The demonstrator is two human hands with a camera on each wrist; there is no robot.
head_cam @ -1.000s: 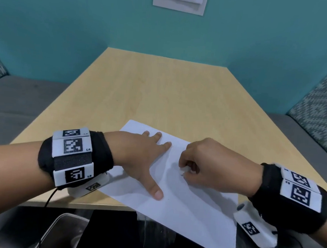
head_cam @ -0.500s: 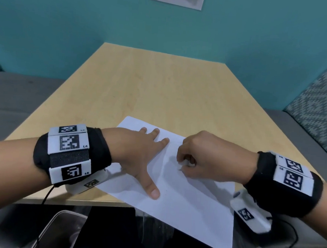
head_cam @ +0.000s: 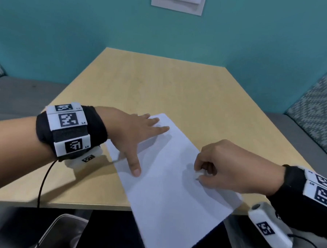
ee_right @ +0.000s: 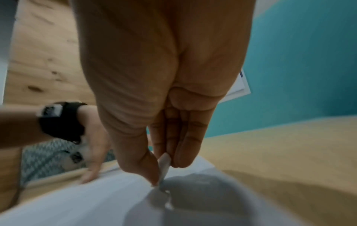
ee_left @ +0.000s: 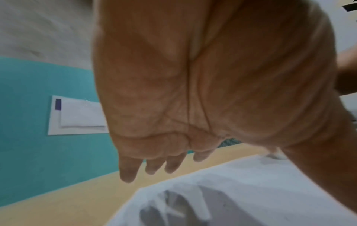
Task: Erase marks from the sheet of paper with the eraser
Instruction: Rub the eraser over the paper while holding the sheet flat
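Observation:
A white sheet of paper (head_cam: 171, 185) lies slanted on the wooden table (head_cam: 161, 85), its near end hanging over the table's front edge. My left hand (head_cam: 139, 139) lies flat on the sheet's far left part, fingers straight and thumb spread toward me. My right hand (head_cam: 209, 170) pinches a small white eraser (head_cam: 197, 174) between thumb and fingers and holds its tip on the paper (ee_right: 77, 203) near the right edge. The right wrist view shows the eraser (ee_right: 164, 166) standing on the sheet. In the left wrist view the paper (ee_left: 251, 191) lies under my left hand (ee_left: 164, 165). No marks show clearly.
Teal walls enclose the table, with a white panel (head_cam: 177, 1) on the far wall. Grey benches with patterned cushions (head_cam: 318, 116) flank both sides. A metal-rimmed container (head_cam: 62, 232) sits below the table's near edge at left. Cables trail from both wrist cameras.
The sheet has swung so its near end points more toward me. My right hand with the eraser has shifted right and nearer; my left hand stays flat on the paper's far part.

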